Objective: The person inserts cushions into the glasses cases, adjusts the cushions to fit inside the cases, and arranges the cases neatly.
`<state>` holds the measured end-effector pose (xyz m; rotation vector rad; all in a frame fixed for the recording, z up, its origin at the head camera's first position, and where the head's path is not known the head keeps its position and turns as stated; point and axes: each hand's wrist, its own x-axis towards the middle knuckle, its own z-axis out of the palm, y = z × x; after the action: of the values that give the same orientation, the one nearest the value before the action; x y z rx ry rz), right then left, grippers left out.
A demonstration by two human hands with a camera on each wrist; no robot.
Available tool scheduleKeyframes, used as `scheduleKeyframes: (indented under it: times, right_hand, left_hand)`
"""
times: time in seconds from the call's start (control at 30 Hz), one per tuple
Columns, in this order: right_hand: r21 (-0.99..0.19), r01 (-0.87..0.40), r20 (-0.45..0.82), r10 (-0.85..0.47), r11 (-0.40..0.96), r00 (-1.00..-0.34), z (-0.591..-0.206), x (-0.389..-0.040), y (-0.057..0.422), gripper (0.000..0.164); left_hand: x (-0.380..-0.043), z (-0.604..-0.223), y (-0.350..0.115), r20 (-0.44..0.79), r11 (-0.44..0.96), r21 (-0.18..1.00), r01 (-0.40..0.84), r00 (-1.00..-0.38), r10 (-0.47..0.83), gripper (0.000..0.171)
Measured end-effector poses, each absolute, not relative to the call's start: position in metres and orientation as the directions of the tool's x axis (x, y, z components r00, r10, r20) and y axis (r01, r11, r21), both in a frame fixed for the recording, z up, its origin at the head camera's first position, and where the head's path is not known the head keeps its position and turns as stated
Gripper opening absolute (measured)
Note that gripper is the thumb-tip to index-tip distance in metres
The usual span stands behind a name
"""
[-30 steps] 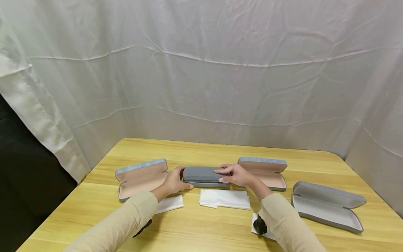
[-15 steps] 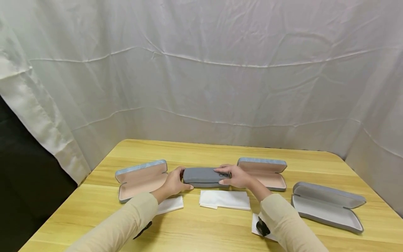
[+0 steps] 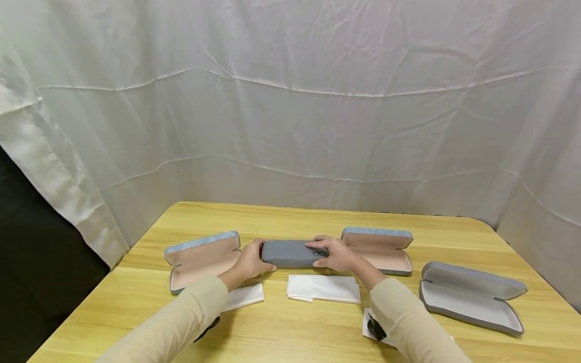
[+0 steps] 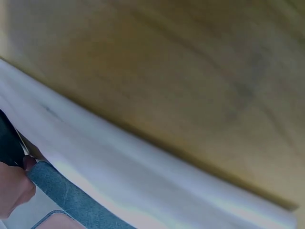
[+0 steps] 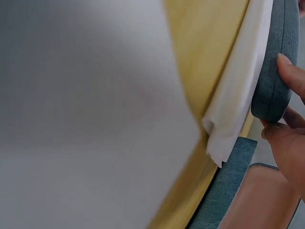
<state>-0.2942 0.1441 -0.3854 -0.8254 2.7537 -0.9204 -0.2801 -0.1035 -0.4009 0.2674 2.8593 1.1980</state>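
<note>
Just below the centre of the head view, a closed grey glasses case (image 3: 287, 253) lies lengthwise between two hands. At its left end, the left hand (image 3: 249, 259) has fingers and thumb curled around the end; at its right end, the right hand (image 3: 335, 253) grips beside a small spectacles emblem (image 3: 319, 253), thumb at the front. Lower in the frame, a folded white cloth (image 3: 323, 288) lies in front of the case. Pink-lined cases stand open beyond each hand, one at centre left (image 3: 204, 258) and one right of centre (image 3: 380, 254). Toward the lower right, a grey-lined case (image 3: 472, 301) lies open on the wooden table (image 3: 281, 333).
</note>
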Motion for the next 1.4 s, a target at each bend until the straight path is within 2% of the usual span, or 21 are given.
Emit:
scheduleKeyframes:
  times: [0.3,0.4,0.63,0.77,0.97,1.2,1.4]
  right_hand:
    - [-0.585,-0.405,0.02,-0.487,0.702,-0.873,-0.383,-0.298,0.136,0.051]
    - [-0.579,-0.389,0.0,-0.477,0.717,-0.879,-0.383,-0.298,0.136,0.052]
    - [-0.492,-0.387,-0.035,-0.462,0.78,-0.886,-0.379,-0.296,0.135,0.059]
    - [-0.473,-0.433,0.039,-0.473,0.767,-0.88,-0.372,-0.291,0.139,0.059]
    - [-0.471,-0.492,0.163,-0.476,0.732,-0.864,-0.364,-0.28,0.147,0.049]
    - [-0.486,-0.5,0.255,-0.431,0.717,-0.866,-0.366,-0.265,0.157,0.041]
    - [-0.571,-0.453,0.279,-0.358,0.685,-0.891,-0.371,-0.249,0.169,0.035]
  left_hand:
    - [-0.284,-0.403,-0.103,0.073,0.703,0.695,0.153,-0.987,0.142,0.074]
    - [-0.285,-0.402,-0.103,0.049,0.697,0.705,0.132,-0.989,0.137,0.075]
    - [-0.281,-0.393,-0.101,0.002,0.693,0.713,0.107,-0.989,0.15,0.077]
    - [-0.274,-0.388,-0.099,0.016,0.707,0.699,0.106,-0.991,0.132,0.076]
    - [-0.262,-0.384,-0.094,0.071,0.69,0.716,0.106,-0.994,0.079,0.071]
    - [-0.25,-0.386,-0.095,0.137,0.605,0.786,0.128,-0.99,0.031,0.055]
    - [-0.241,-0.388,-0.098,0.196,0.58,0.795,0.177,-0.98,0.031,0.047]
